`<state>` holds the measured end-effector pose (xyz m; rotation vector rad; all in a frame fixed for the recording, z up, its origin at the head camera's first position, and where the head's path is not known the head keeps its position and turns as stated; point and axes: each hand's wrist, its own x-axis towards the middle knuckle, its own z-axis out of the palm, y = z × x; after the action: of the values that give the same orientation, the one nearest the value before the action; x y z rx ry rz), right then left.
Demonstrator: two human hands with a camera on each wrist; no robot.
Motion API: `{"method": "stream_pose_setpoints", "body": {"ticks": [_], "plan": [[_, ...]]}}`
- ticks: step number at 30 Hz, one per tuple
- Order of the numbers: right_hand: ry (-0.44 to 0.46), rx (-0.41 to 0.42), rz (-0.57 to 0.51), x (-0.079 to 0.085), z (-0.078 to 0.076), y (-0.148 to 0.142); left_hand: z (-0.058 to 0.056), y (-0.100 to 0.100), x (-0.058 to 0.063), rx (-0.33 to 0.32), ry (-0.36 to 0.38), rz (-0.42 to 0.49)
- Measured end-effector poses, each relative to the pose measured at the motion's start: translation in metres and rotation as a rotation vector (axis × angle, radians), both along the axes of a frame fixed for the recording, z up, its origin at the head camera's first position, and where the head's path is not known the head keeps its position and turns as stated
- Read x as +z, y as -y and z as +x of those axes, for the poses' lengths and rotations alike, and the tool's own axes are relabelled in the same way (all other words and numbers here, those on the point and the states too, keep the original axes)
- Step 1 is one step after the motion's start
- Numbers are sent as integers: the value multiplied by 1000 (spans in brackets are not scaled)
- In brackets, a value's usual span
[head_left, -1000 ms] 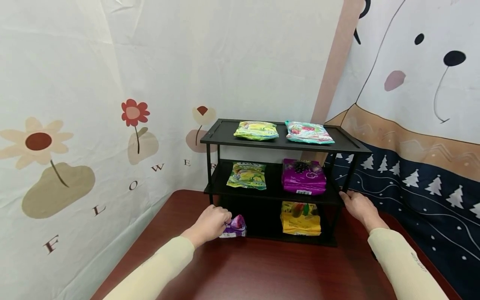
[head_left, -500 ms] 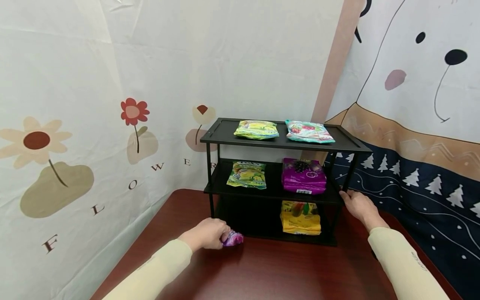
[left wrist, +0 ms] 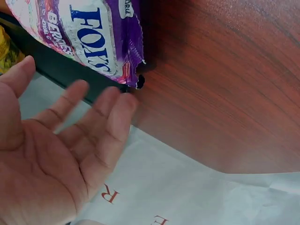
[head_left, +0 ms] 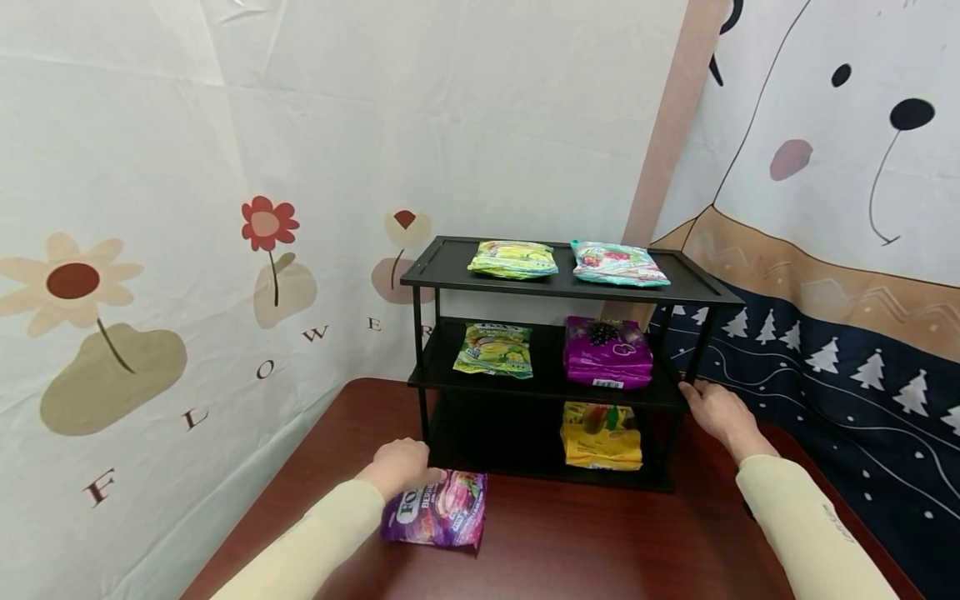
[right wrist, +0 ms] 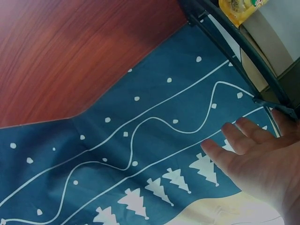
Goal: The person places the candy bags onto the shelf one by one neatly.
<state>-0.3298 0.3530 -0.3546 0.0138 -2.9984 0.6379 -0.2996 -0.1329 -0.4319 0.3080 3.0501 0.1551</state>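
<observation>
A purple candy bag printed FOX'S BERRIES lies on the red-brown table before the front left of a black three-tier rack. My left hand is over the bag's back left part in the head view. In the left wrist view the fingers of that hand are spread, with the bag just beyond the fingertips. My right hand touches the rack's right side near the middle shelf. Seen from the right wrist, the fingers of this hand extend loosely, one reaching the black frame.
On the top shelf lie a yellow-green bag and a teal-edged bag. The middle shelf bears a green bag and a purple pack. A yellow bag sits at the bottom right. Printed curtains stand behind.
My left hand has drawn the purple candy bag off the bottom shelf toward the front left, laid it on the table, and let go. The right hand has stayed at the rack's side.
</observation>
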Motion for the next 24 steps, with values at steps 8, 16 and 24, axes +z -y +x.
{"method": "stream_pose_setpoints", "body": {"ticks": [8,16,24], "plan": [[-3,3,2,-1,0,0,10,-12,-10,74,6,-80],[1,1,5,-1,-1,0,11,-24,-19,34,-16,-166],[10,4,11,1,-2,-1,10,-25,-17,-11,-8,-125]]}}
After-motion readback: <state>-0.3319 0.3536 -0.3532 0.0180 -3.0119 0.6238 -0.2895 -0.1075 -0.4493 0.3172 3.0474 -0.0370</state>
